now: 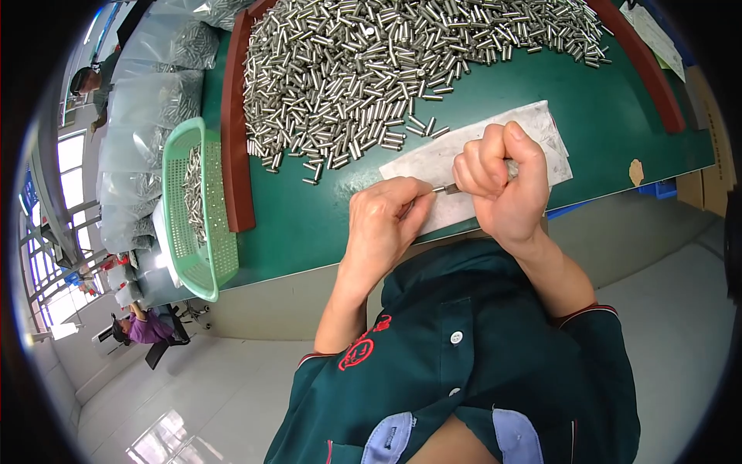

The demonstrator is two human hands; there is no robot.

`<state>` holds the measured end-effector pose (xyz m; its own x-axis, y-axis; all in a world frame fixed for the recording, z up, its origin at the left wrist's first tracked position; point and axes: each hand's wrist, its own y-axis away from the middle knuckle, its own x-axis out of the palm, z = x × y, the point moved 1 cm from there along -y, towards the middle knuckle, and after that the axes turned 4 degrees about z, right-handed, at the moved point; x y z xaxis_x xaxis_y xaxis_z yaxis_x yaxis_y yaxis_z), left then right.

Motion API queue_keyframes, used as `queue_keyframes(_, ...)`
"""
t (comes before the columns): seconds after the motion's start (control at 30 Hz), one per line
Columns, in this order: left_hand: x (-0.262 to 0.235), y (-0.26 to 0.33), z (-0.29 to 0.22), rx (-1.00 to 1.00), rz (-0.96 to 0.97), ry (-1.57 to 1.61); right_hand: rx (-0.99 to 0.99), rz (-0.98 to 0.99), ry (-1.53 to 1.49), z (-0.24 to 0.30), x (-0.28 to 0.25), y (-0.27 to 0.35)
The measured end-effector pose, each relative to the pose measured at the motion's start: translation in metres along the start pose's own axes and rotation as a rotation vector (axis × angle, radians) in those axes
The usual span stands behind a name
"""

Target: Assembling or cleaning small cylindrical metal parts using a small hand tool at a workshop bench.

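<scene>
My left hand (379,220) is closed in a pinch, and the end of a small metal pin (438,189) shows at its fingertips. Facing it, my right hand (504,179) is a fist around a slim metal tool (452,188). The tool's tip meets the pin or comes very close to it; its handle is hidden in the fist. Both hands are over a smudged white sheet (417,164) near the table's front edge. Beyond them spreads a large heap of short, shiny metal pins (363,73), a few lying loose at its near edge.
Red-brown rails (238,139) border the green table (294,232) at left and right. A green plastic basket (210,255) with pins stands at the left, beside clear bags (139,127) of parts. Cardboard boxes (707,139) are at the right. Two other people are in the left background.
</scene>
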<state>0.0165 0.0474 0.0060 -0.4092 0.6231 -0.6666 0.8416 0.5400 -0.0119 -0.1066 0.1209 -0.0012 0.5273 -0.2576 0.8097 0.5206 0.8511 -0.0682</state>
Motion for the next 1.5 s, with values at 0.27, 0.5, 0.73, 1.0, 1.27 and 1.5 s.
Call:
queue_keyframes(0.27, 0.001, 0.0, 0.001, 0.0, -0.002, -0.008, 0.045, 0.031, 0.148, 0.002, 0.003, 0.0)
queue_keyframes(0.5, 0.002, -0.001, 0.004, 0.03, 0.035, -0.02, -0.093, 0.041, 0.447, -0.005, 0.017, 0.003)
queue_keyframes(0.73, 0.0, 0.001, 0.002, 0.047, -0.002, -0.06, -0.102, 0.016, 0.429, -0.007, 0.016, 0.002)
queue_keyframes(1.0, -0.012, 0.008, 0.026, -0.303, 0.089, 1.443, -0.061, 0.038, 0.293, -0.006, 0.011, 0.006)
queue_keyframes(1.27, -0.014, 0.005, 0.029, -0.371, 0.08, 1.495, -0.08, 0.054, 0.347, -0.005, 0.013, 0.004)
queue_keyframes(1.5, -0.016, 0.007, 0.028, -0.374, 0.061, 1.46, -0.075, 0.061, 0.369, -0.006, 0.016, 0.004)
